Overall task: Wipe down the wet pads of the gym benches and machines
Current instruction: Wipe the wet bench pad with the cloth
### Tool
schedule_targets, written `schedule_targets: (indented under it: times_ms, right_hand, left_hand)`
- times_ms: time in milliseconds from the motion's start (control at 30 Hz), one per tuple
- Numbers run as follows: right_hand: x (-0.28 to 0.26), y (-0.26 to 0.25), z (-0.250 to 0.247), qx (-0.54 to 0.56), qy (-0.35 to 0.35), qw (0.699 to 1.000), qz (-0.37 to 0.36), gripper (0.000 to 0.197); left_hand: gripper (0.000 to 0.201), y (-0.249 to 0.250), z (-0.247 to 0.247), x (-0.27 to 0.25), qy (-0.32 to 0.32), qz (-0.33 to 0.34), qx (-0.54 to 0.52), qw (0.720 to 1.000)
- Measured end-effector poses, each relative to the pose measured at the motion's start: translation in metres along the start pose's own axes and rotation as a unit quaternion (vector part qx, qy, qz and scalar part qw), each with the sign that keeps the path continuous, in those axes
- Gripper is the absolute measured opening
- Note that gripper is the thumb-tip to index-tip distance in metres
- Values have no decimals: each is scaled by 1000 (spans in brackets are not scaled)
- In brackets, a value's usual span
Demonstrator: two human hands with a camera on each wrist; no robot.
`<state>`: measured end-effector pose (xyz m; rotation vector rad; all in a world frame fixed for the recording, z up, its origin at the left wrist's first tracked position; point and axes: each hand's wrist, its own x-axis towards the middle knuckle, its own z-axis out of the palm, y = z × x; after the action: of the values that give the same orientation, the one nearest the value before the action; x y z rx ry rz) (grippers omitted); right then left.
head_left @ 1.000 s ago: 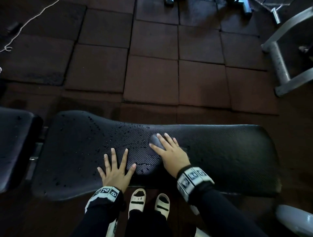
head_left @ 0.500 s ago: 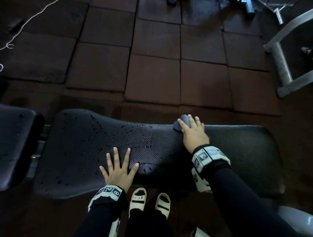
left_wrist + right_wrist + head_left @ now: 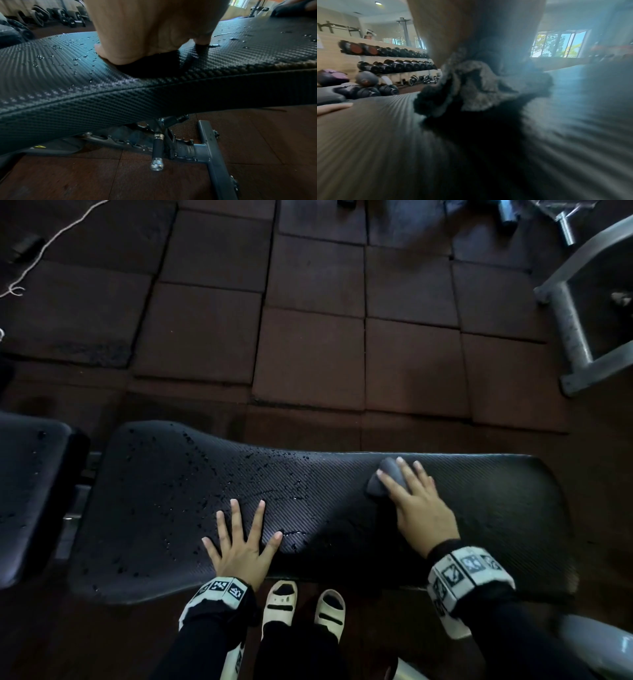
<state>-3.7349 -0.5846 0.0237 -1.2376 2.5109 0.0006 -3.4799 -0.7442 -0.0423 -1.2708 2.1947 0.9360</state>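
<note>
The black textured bench pad point(image 3: 496, 508) runs left to right in front of me. Water drops cover its left and middle parts point(image 3: 205, 481); its right part looks dry. My right hand point(image 3: 416, 505) presses a bunched grey cloth point(image 3: 385, 475) onto the pad near its far edge, fingers laid straight over it. The right wrist view shows the cloth point(image 3: 471, 86) crumpled under the palm on the pad point(image 3: 385, 135). My left hand point(image 3: 241, 546) lies flat near the front edge, fingers spread, holding nothing. In the left wrist view that hand point(image 3: 145, 33) rests on the wet pad point(image 3: 85, 81).
A second black pad point(image 3: 30, 491) adjoins at the left. A grey machine frame point(image 3: 568, 330) stands at the far right on brown rubber floor tiles point(image 3: 308, 354). My sandalled feet point(image 3: 301, 607) are at the bench front. Under the pad are the bench frame point(image 3: 211, 152) and a pin point(image 3: 157, 152).
My right hand has slid the cloth from the pad's middle up to the far edge and then rightward. The left hand has stayed flat in place.
</note>
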Motion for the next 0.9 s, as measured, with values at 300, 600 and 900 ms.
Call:
schedule_targets:
  times_ms: [300, 600, 900]
  right_hand:
    - [52, -72, 12, -9, -42, 999, 3, 56]
    - [-49, -50, 38, -32, 0, 999, 12, 57]
    - [-77, -15, 30, 11, 94, 976, 194, 52]
  left_hand:
    - [75, -2, 1, -2, 21, 12, 9, 1000]
    - [80, -40, -11, 2, 36, 83, 65, 994]
    - [82, -42, -13, 7, 12, 81, 73, 994]
